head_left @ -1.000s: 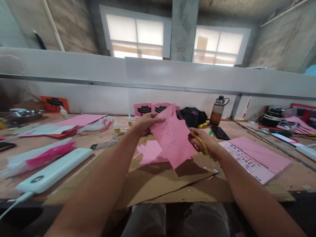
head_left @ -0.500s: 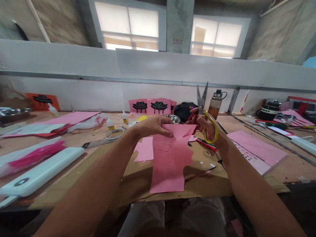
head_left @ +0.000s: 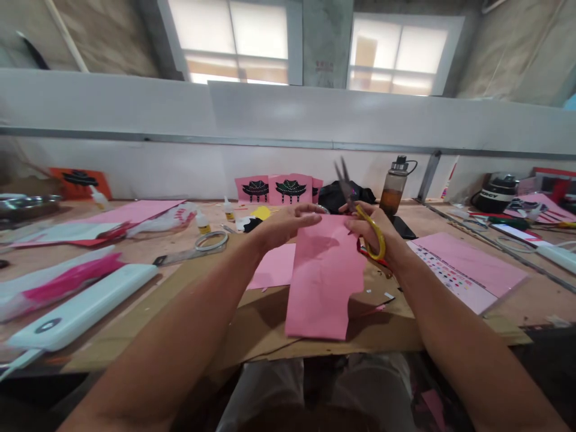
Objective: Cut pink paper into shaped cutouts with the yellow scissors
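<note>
A sheet of pink paper hangs tilted in front of me, its right edge cut unevenly. My left hand grips its upper left corner between thumb and fingers. In my right hand is a pair of scissors with yellow handles, the slightly parted blades pointing up and left. The fingers of that hand are also close to the sheet's upper right corner; whether they pinch it I cannot tell. Behind the sheet, another pink paper piece lies on the brown cardboard.
Small glue bottles and a roll of tape lie left of centre. Pink cards with black hat shapes lean on the wall. A drink bottle and phone are at right; a white device is at left.
The paper has shifted right and turned, so its marked lines no longer show clearly. The scissors have swung left and lower, with their blades closer together.
</note>
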A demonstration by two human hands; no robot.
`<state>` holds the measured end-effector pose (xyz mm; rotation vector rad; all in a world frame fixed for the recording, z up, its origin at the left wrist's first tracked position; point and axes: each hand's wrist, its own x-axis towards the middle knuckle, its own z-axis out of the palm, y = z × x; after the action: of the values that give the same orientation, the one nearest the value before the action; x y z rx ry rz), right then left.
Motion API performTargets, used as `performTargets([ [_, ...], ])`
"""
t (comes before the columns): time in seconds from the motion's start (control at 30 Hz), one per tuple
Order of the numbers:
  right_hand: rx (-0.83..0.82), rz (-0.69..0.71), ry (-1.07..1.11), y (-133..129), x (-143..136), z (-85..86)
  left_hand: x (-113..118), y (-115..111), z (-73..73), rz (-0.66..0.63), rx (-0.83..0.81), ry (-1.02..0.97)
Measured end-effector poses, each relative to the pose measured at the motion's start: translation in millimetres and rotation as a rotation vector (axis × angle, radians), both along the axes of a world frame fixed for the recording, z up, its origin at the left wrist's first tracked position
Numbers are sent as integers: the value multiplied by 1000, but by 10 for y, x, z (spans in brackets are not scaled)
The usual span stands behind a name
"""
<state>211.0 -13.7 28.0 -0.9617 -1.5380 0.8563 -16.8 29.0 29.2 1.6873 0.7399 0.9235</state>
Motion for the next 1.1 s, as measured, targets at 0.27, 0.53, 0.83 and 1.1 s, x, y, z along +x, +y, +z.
performTargets([
  [0.27, 67, -370, 635, 271, 92, -68, 4, 81, -87, -283, -419, -534],
  [0.53, 213, -610, 832, 421, 243, -111, 306, -158, -156, -195, -366, -630],
  [0.83, 286, -629, 680, 404, 46, -251, 483, -111, -449, -178, -326, -286],
  [1.1, 373, -431, 561, 295, -52, -297, 327, 39, -231, 246, -386, -781],
])
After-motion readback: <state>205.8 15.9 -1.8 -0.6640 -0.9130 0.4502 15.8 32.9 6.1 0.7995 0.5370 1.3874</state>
